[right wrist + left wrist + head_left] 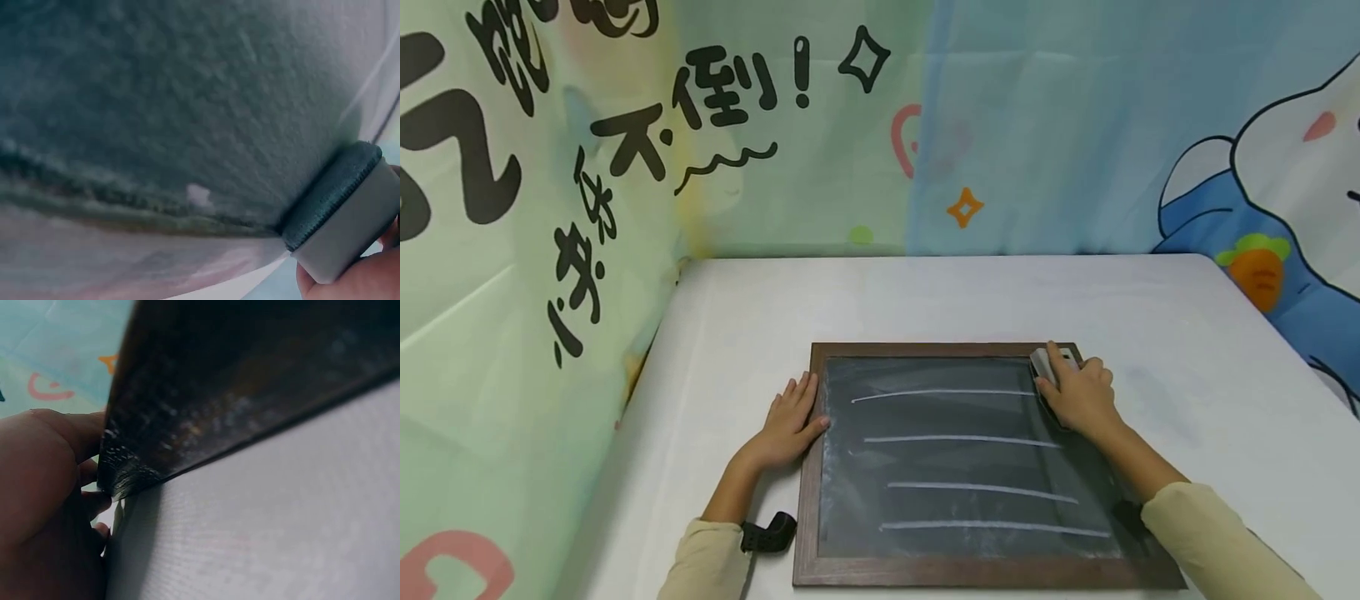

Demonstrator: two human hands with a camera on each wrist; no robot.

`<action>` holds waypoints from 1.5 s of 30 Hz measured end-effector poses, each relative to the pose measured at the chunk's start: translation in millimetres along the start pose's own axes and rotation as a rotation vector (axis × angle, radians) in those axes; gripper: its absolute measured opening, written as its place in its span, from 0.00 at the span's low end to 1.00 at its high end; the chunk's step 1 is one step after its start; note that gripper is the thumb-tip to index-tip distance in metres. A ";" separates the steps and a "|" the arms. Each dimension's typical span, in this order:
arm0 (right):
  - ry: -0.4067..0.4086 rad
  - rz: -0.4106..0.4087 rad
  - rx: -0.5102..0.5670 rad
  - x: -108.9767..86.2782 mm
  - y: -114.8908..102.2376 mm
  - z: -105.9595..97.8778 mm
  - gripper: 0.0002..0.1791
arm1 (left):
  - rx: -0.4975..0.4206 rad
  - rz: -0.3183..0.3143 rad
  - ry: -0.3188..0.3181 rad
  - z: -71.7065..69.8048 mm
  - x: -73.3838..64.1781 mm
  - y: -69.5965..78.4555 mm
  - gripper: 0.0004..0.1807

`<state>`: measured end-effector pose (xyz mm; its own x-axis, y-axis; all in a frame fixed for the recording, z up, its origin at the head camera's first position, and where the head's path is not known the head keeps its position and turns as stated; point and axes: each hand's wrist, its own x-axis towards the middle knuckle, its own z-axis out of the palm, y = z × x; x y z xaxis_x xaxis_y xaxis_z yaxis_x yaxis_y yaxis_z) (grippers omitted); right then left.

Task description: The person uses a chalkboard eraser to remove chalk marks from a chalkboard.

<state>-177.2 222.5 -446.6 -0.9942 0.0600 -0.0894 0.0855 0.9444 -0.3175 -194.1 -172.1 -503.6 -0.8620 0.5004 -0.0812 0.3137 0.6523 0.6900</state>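
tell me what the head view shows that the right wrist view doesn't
Only the head view shows the whole framed chalkboard with four chalk lines, the left hand resting on its left frame edge, the white table and the cartoon backdrop. Only the right wrist view shows the eraser's dark felt pad pressed on the board, close up, under its grey body. Both show the right hand holding the eraser at the board's upper right corner.

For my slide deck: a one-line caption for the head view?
Right hand holds an eraser on a chalkboard while the left hand steadies its frame.
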 end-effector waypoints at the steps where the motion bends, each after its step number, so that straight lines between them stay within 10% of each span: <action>1: 0.010 0.001 -0.014 0.2 -0.5 0.7 0.33 | -0.001 0.002 -0.001 0.3 0.7 0.3 0.37; 45: 0.119 0.003 -0.035 0.6 -63.6 29.0 0.29 | -0.028 0.009 0.038 9.1 -6.0 8.4 0.36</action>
<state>-181.4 153.1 -453.8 -0.9948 0.0990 0.0225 0.0886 0.9548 -0.2839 -182.6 -164.6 -503.8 -0.8741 0.4833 -0.0480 0.3101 0.6314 0.7108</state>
